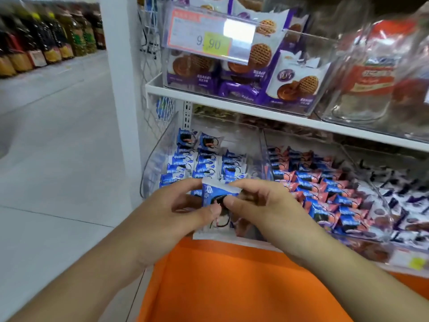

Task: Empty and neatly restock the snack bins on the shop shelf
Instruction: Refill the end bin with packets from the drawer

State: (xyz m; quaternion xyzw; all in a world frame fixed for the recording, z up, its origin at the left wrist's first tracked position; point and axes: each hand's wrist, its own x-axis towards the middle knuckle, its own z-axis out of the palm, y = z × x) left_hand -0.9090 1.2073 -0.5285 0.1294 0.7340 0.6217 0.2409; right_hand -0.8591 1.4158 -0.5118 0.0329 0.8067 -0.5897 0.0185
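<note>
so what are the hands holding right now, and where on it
Both hold one blue snack packet: the left hand pinches its left side, the right hand its right side, thumbs on its front.

A white upper shelf (232,102) carries a clear bin (299,66) of purple biscuit packs (292,86), with a price tag (209,40) on its front, and beside it to the right a second clear bin (362,117) with red-labelled packs. Below, the lower shelf holds three clear bins side by side: blue packs (202,163) on the left, pink-and-blue packs (325,189) in the middle, white-and-purple packs (404,205) on the right.
</note>
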